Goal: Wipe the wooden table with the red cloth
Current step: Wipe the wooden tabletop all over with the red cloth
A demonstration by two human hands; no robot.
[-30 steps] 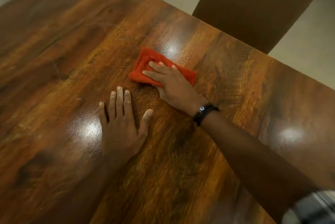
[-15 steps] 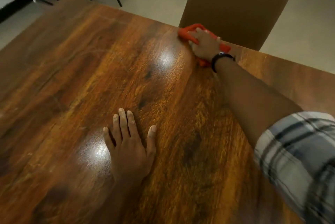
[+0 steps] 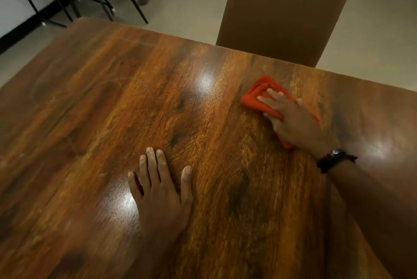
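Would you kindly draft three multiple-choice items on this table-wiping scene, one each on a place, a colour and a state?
1. Where does the crumpled red cloth lie?
A. on the brown wooden table, near its far edge
B. on the chair seat
C. on the floor

2. What colour is the high-backed chair behind the table?
A. white
B. brown
C. blue

3. How is the left hand?
A. clenched in a fist
B. lifted in the air
C. flat on the table, fingers spread

Answers: 1 A, the right hand presses it to the tabletop; 2 B, its back is plain brown; 3 C, palm down, holding nothing.
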